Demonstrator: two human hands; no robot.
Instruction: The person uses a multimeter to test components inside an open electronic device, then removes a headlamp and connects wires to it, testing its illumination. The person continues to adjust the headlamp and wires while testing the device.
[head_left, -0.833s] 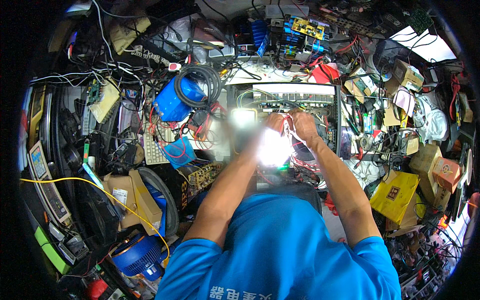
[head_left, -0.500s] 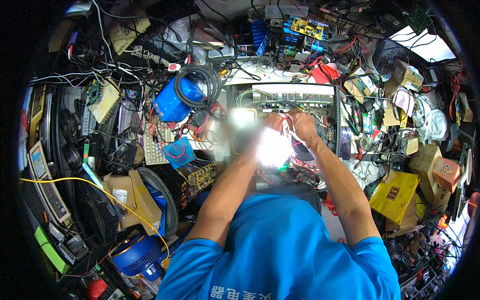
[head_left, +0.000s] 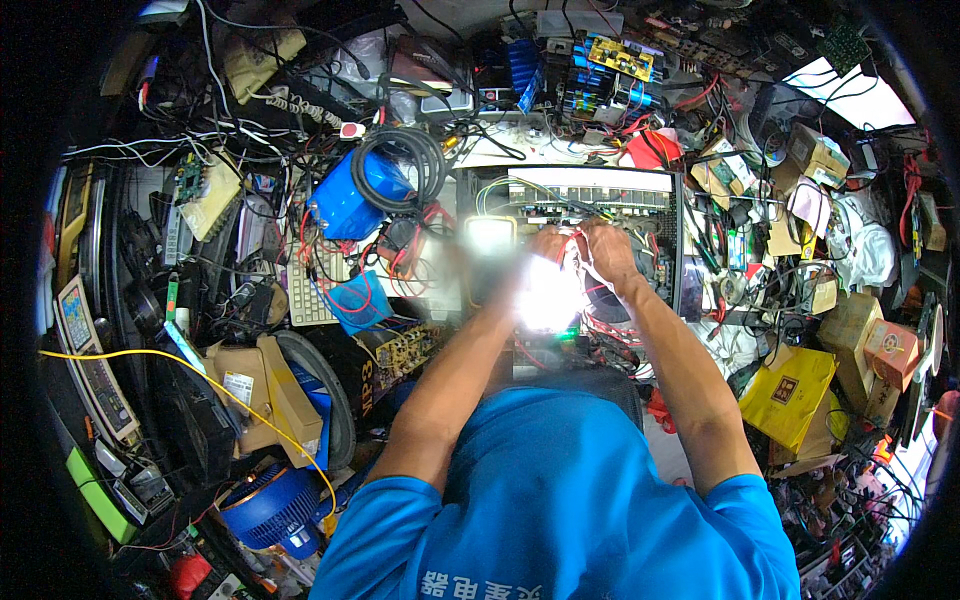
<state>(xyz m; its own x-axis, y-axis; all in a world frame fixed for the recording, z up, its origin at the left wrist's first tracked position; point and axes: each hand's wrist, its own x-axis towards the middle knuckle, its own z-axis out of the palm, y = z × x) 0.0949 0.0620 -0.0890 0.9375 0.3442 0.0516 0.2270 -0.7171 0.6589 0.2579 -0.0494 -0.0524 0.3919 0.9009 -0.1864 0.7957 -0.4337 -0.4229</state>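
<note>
My left hand [head_left: 546,243] and my right hand [head_left: 606,250] are close together over an opened electronic unit with a dark metal case [head_left: 678,245]. Both have curled fingers. A thin red-and-white wire [head_left: 573,243] shows between them, and my right fingers close on it. Whatever my left fingers pinch is lost in the glare below them. A bright white light [head_left: 549,297] washes out the area under my left wrist. Beside my left hand is a hazy, pale device with a yellowish rim [head_left: 490,234]. Red wires [head_left: 612,330] spread below my right wrist.
To the left are a blue canister [head_left: 345,205], a coiled black cable [head_left: 430,170], a keyboard [head_left: 310,290] and an open carton [head_left: 290,400]. A yellow package [head_left: 790,398] and small boxes [head_left: 848,325] crowd the right. Circuit boards and blue cylindrical parts [head_left: 615,75] lie at the back.
Both hands stay nearly in place over the opened unit, with only a slight shift in the fingers. The whole view has moved very slightly. Nothing is visibly taken up or let go.
</note>
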